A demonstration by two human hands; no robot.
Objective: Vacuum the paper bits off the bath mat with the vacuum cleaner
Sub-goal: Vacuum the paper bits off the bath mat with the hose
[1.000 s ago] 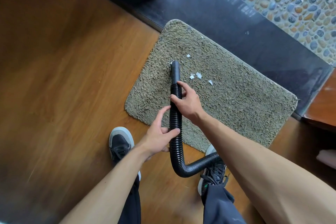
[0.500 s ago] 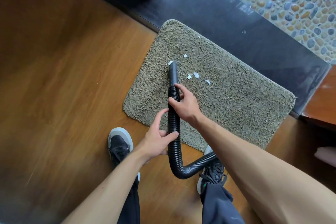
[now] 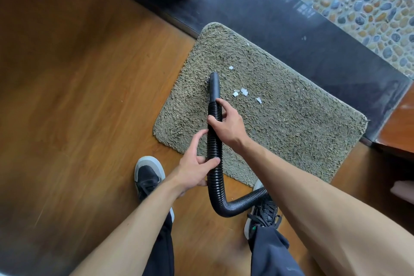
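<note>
Right hand grips black vacuum hose just behind nozzle, left hand holds it nearer, nozzle tip on bath mat, paper bits just right of it.

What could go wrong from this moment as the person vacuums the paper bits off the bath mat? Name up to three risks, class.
1. The nozzle lies left of the paper bits; a straight push may miss them.
2. Suction may lift the shaggy bath mat, which lies on a smooth wood floor.
3. The hose bends sharply beside the right shoe and may snag or kink.
</note>
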